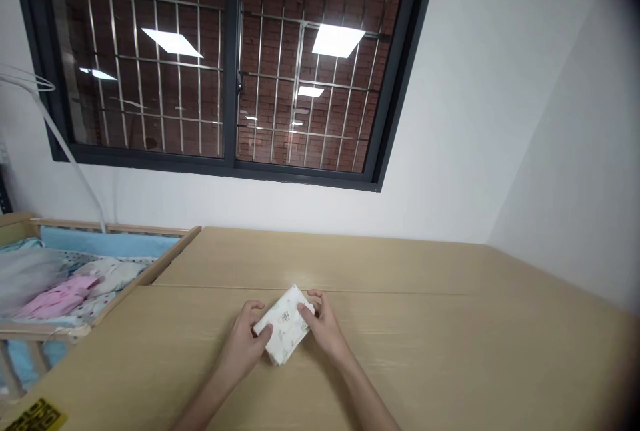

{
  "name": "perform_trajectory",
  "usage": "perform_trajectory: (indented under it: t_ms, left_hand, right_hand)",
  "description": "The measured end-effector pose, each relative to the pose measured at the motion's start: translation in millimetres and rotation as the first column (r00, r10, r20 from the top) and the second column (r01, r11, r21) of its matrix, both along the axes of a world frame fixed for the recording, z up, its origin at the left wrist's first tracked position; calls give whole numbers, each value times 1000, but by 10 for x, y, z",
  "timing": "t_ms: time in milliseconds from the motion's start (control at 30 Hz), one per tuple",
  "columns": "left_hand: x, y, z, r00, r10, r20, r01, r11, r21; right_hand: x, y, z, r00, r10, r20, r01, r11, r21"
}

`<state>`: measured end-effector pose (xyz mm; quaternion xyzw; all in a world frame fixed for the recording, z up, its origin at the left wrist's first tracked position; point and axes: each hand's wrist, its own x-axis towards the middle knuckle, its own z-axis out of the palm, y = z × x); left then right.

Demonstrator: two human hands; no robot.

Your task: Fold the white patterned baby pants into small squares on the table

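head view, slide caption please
Left hand and right hand hold a white patterned bundle at a wood-toned tabletop beside a crib.

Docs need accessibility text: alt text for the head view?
A person's left hand and right hand hold a folded white printed bundle at a tan tabletop. A wooden crib with fabrics inside stands at left; a barred window is behind.

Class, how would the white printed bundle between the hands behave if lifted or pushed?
The bundle looks folded in layers, so it may flop open if lifted by one edge. Its flat, blocky shape suggests sliding, not rolling.
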<state>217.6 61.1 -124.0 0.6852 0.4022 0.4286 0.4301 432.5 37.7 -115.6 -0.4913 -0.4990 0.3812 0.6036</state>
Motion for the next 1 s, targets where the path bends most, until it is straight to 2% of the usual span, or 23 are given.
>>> perform_trajectory:
  t_ms: [67,167,233,333,400,433,467,533,633,733,800,867,933,1000]
  left_hand:
    - [36,-11,-94,997,1,-81,-3,1000,-31]
    - [80,-93,-127,943,38,-331,-44,999,-11]
    - [95,-173,-57,864,71,-499,-66,997,28]
    - [91,-298,124,709,116,-695,-77,993,87]
    - [87,-387,208,589,201,-783,-71,978,198]
    - [94,-436,214,556,260,-789,-49,958,281]
    - [112,-488,189,554,312,-772,-14,931,366]
    - [184,-595,48,621,353,-700,70,865,498]
    - [358,-735,-277,694,317,-646,148,816,559]
    - [487,-820,-493,719,273,-639,193,805,561]
    - [504,-848,-521,741,224,-632,231,800,554]
    - [481,-861,-492,748,202,-632,251,796,551]
    - [452,-870,-448,730,213,-649,253,799,546]
    - [441,-876,-415,691,241,-681,253,803,540]
  right_hand:
    - [47,95,-62,998,-55,12,56,997,-59]
    - [110,264,-193,967,-166,193,185,979,-87]
    - [113,384,-276,924,-220,311,257,963,-80]
    - [48,534,-344,877,-249,410,290,956,-40]
    - [-20,575,-330,854,-248,457,285,959,-11]
    - [-55,566,-300,840,-253,479,283,959,11]
    - [-88,533,-255,822,-262,506,279,959,44]
    - [-149,389,-120,766,-259,589,219,966,140]
    - [-247,31,148,629,-104,771,-84,976,200]
    - [-358,-325,371,484,128,866,-381,921,76]
    - [-409,-464,434,428,251,868,-495,869,-8]
    - [-414,-504,416,389,355,850,-554,827,-92]
    - [-364,-465,339,358,424,832,-555,813,-175]
    - [-276,-383,241,351,445,824,-525,822,-220]
